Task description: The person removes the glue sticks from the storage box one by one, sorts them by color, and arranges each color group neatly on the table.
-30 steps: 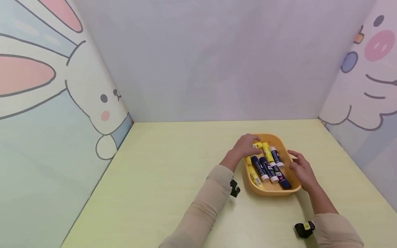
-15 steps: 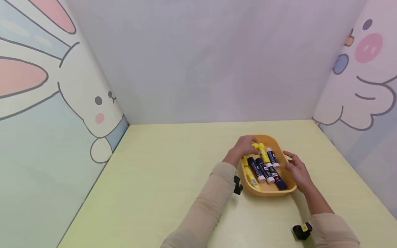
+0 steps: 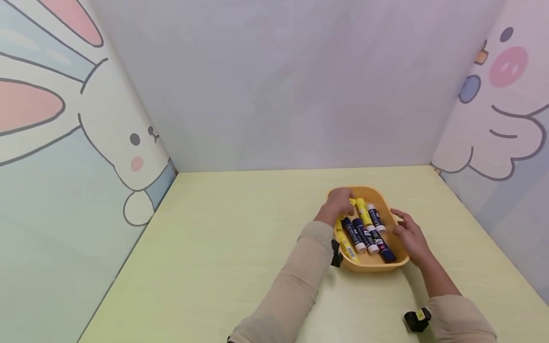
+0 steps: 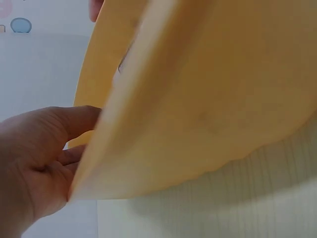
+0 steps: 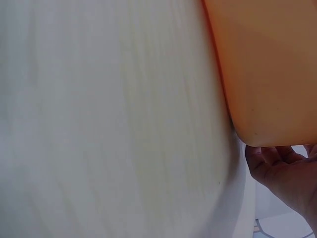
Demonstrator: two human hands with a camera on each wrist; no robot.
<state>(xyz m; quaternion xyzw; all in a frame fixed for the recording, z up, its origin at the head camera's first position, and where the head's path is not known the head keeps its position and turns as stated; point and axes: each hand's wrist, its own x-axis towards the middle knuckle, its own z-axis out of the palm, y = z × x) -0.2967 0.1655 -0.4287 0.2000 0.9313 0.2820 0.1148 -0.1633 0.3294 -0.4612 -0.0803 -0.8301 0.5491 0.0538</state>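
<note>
While between hands (image 3: 340, 200), tray (image 3: 372, 268) around glue sticks (image 3: 353, 234)

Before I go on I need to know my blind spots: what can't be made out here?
- Left hand: whether it holds the yellow glue stick; hidden by the hand itself in the head view, by the orange tray in the left wrist view.
- Print on the navy glue sticks: too small, head view.
- Right hand: cut off by the right edge, right wrist view.
</note>
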